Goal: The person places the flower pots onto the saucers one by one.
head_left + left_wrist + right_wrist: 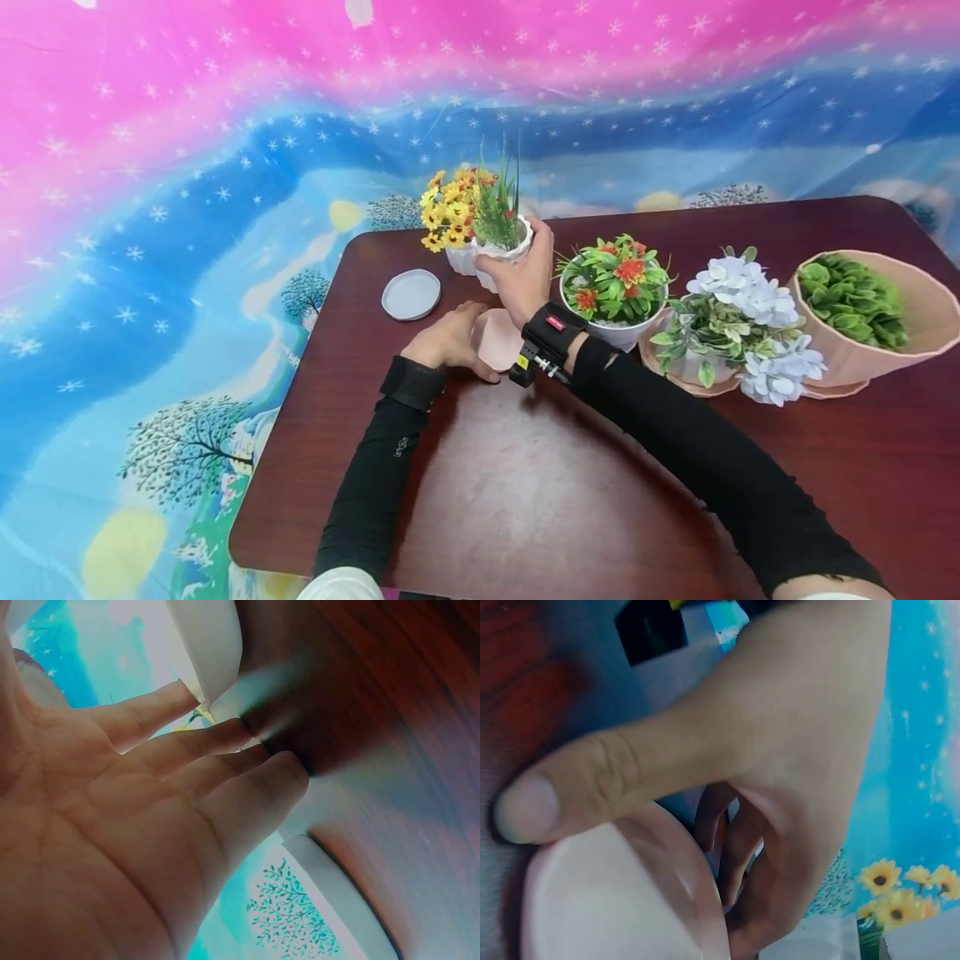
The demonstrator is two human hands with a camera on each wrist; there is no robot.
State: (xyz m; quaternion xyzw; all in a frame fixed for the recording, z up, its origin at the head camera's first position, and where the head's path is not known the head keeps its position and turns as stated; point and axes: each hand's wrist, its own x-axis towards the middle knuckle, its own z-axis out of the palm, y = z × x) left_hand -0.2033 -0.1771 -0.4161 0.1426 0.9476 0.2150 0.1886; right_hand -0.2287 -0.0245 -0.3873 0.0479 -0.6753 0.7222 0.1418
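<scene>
My right hand [521,271] grips a white fluted flowerpot [495,252] by its rim, with thin green grass [504,200] growing out of it. Below it, a pale pink saucer [495,340] lies on the table. My left hand [450,337] is around the saucer's left side, thumb near its front edge and fingers behind. The left wrist view shows the long fingers [255,791] fairly straight, one fingertip at a pale object [214,645]. In the right wrist view the thumb [570,791] lies at the edge of a pale pinkish rounded piece [622,900].
Yellow flowers [447,208] in a white pot stand behind the held pot. A white saucer [411,294] lies to the left. On the right are an orange-flowered pot [615,287], pale blue flowers [783,367] and a large pink pot [926,308] on the brown table [540,492].
</scene>
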